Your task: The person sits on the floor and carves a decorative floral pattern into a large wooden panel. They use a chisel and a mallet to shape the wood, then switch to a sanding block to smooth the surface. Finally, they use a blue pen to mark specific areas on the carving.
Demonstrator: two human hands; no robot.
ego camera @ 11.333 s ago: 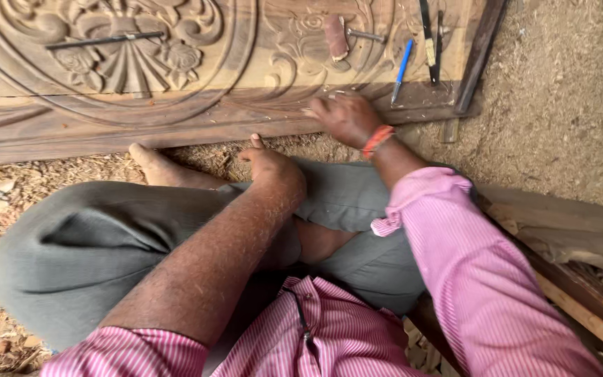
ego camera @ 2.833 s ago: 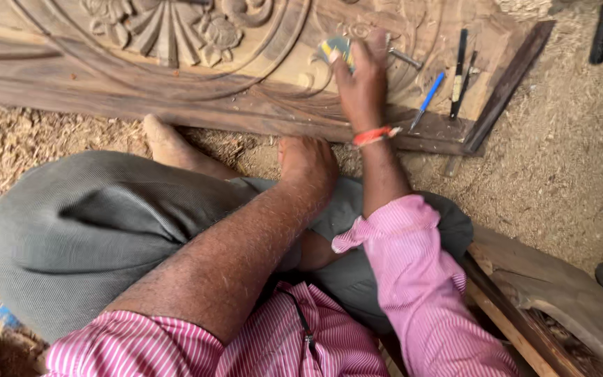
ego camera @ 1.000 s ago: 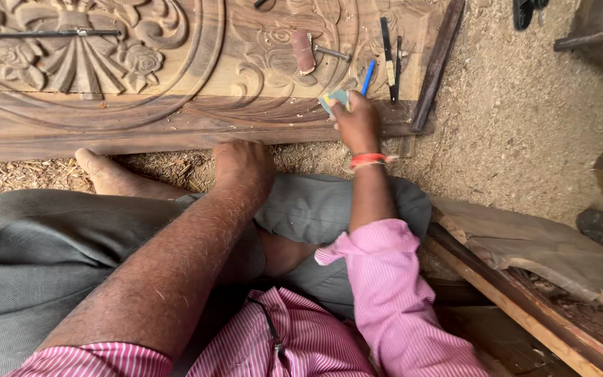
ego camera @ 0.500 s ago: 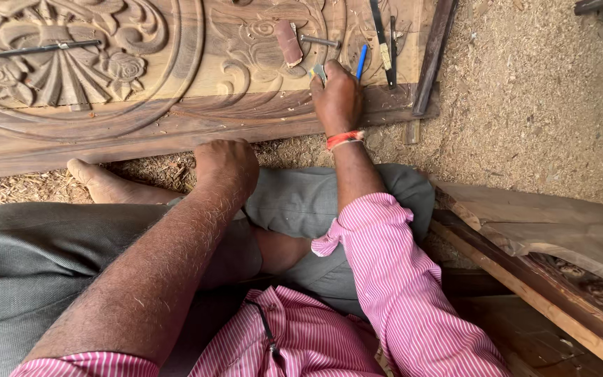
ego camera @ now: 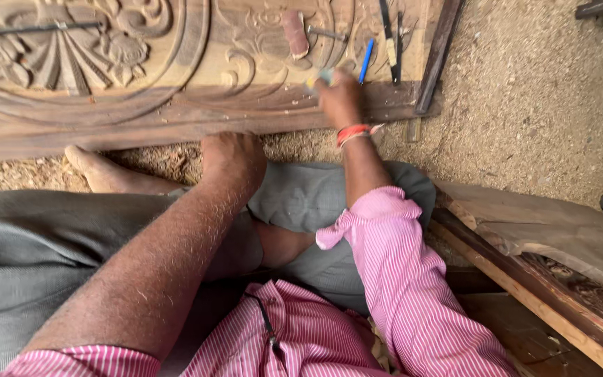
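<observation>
A small pale green-and-yellow piece [ego camera: 321,77], too blurred to identify, is lying under the fingers of the right hand [ego camera: 340,100], which is pressing it against the carved wooden panel [ego camera: 141,70] near its lower edge. A blue pen [ego camera: 366,60] is resting just beside it. The left hand [ego camera: 232,157], fingers curled loosely around nothing, is resting on the grey-trousered knee [ego camera: 301,202]

A woodcarving workshop: carved panel [ego camera: 141,63], chisels [ego camera: 387,38] along its right edge, sawdust floor [ego camera: 539,105], planks [ego camera: 560,237].
</observation>
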